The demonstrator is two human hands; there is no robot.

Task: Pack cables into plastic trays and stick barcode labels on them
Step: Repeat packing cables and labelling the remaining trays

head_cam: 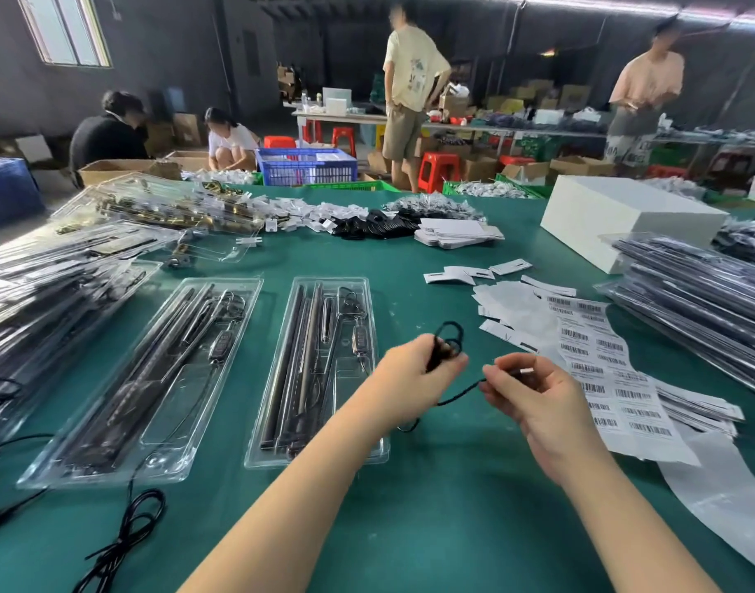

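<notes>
head view: our left hand [414, 370] pinches the coiled end of a thin black cable [446, 340], and our right hand [534, 395] pinches its plug end, both held above the table [431, 528], just right of the nearer tray [320, 370]. we think the small coil can spring open if the left hand loosens. the loose tail under the hands may catch on the tray edge. the labels [611, 370] lie near and could be swept off.

Glossy clear plastic trays [311, 370]; matt green table [410, 507]; right of trays, matt white paper labels [615, 378]; matt black cable [448, 336].
</notes>
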